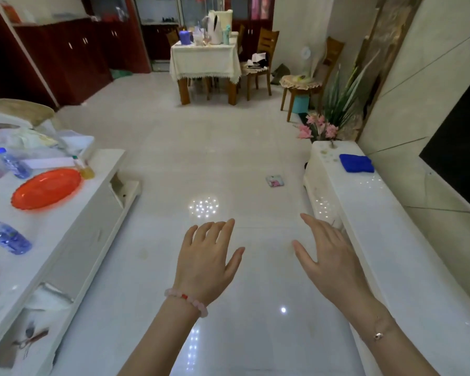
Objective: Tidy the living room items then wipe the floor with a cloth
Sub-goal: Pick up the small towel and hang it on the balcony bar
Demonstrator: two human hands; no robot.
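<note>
Head camera looked down at both hands, held out over the shiny white floor [201, 158]. The left hand [206, 256] was open, its fingers [229, 226] straight and a little apart, and it held nothing. The right hand [329, 256] was open too, with straight fingers close together and the thumb out, and it held nothing. I think the job had hardly begun. A near bottle [7, 236], a far bottle [12, 162], an orange plate [46, 188] and other bits lay about on the low table [73, 240] on the left. A small pink thing [274, 181] lay on the floor near the far end of the long cabinet [391, 240] on the right. So the tidying did not look done. The wiping did not look started either, because the blue cloth [356, 163] lay folded on top of the cabinet, near its far end, and no hand touched it. The cloth was well apart from the fingers, ahead and to the right of the right hand, further along the same cabinet that this hand hovered beside. The left hand was further from it.
</note>
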